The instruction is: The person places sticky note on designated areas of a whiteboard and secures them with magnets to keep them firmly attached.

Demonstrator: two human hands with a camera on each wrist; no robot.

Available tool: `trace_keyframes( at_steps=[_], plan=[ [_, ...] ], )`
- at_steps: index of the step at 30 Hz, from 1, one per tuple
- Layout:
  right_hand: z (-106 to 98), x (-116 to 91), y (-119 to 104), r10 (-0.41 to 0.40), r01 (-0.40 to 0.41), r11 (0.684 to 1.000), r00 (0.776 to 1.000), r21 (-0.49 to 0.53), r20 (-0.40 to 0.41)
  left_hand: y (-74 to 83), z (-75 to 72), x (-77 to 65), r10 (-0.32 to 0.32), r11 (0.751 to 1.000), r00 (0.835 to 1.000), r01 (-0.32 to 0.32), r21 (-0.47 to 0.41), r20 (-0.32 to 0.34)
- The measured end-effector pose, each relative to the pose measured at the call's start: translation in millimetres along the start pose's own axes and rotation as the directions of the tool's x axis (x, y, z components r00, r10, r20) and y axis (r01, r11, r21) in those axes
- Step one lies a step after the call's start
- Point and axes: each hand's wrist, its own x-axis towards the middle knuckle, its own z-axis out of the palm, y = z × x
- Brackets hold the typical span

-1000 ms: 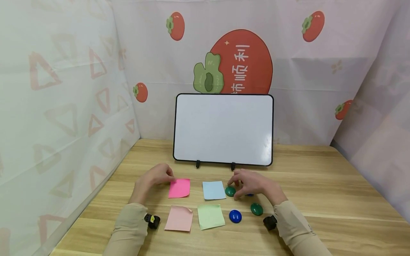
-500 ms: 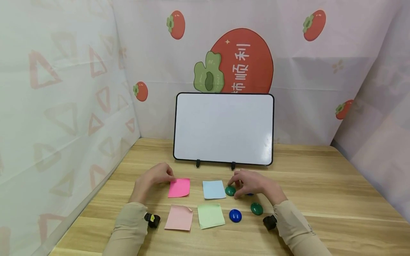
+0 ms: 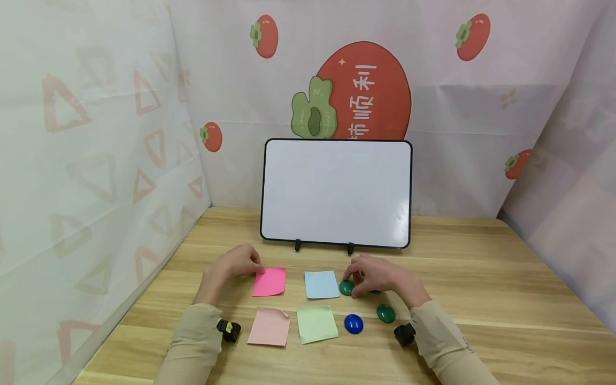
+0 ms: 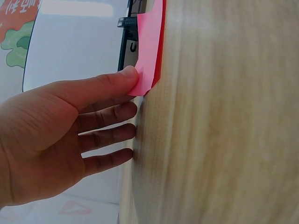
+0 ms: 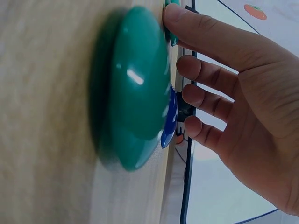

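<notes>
Nearest me on the wood-grain tabletop [image 3: 481,299] lie a pale pink square paper note [image 3: 268,327], one corner curled up, and a pale green square paper note [image 3: 317,324]. Beside them sit a glossy blue domed disc [image 3: 353,324] and a glossy green domed disc [image 3: 386,313], all spaced apart, perhaps so each can be taken alone.

Just beyond, the left hand [image 3: 240,261] pinches a hot pink square paper note [image 3: 269,282] by its far left corner; gripping just that corner leaves most of the sheet uncovered. Well to its right is a light blue square paper note [image 3: 321,285]. The right hand [image 3: 377,274] reaches over a second glossy green domed disc [image 3: 346,288] near that note, thumb and forefinger closed on its rim, a sensible hold, I'd judge, for something so low and slick. Under that palm shows a sliver of a second glossy blue domed disc [image 3: 375,291].

Farther back, a black-framed whiteboard [image 3: 336,192] leans on small black stand feet [image 3: 350,249], its face towards the person; the persimmon-print cloth backdrop [image 3: 447,117] hangs behind.

The left wrist view alone shows the thumb flat on the pink sheet, and the sheet bending. The right wrist view bares more of the blue disc half-hidden from above, and the three spare fingers holding nothing.
</notes>
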Motion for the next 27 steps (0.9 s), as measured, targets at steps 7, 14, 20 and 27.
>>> trace_keyframes(
  at_steps=[7, 14, 20, 27],
  plan=[
    [-0.1, 0.6, -0.2, -0.005, 0.005, 1.000, 1.000, 0.015, -0.004, -1.1, -0.4, -0.5, -0.019, 1.000, 1.000, 0.019, -0.015, -0.012],
    [1.0, 1.1, 0.5, 0.003, -0.003, 0.999, 1.000, 0.038, -0.002, -2.2, -1.6, 0.2, -0.015, 1.000, 0.999, 0.014, -0.017, -0.036],
    [-0.5, 1.0, -1.1, 0.031, -0.032, 0.995, 0.999, 0.098, 0.008, 1.8, -6.4, 1.4, 0.026, 0.999, 0.992, -0.024, 0.022, -0.127],
    [-0.7, 1.8, -1.8, 0.030, -0.033, 0.991, 0.999, 0.127, 0.024, 6.2, -6.6, 3.1, 0.053, 0.995, 0.986, -0.039, 0.090, -0.157]
  ],
)
